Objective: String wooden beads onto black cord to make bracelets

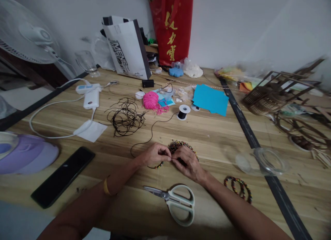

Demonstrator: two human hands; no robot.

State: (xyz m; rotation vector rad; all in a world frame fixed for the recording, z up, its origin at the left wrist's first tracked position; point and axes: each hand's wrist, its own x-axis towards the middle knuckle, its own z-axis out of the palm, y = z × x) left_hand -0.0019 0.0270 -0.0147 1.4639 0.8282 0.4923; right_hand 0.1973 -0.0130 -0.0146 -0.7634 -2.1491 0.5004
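Note:
My left hand (156, 154) and my right hand (188, 163) meet fingertip to fingertip over the table, both pinched closed. A black cord runs from a white spool (183, 111) round to my left hand, and a short row of strung beads (159, 165) hangs just below it. My left fingers grip this cord; what lies between my right fingertips is too small to make out. Behind and partly under my right hand is a heap of small multicoloured beads (178, 144). Scissors (178, 202) with pale handles lie nearer me, blades partly apart.
Beaded bracelets (238, 187) and a clear round container (271, 160) lie to the right. Tangled dark cord (126, 117), pink yarn (150, 100) and blue paper (210, 99) are farther back. A black phone (63, 176) rests at left, near a white charging cable (38, 133).

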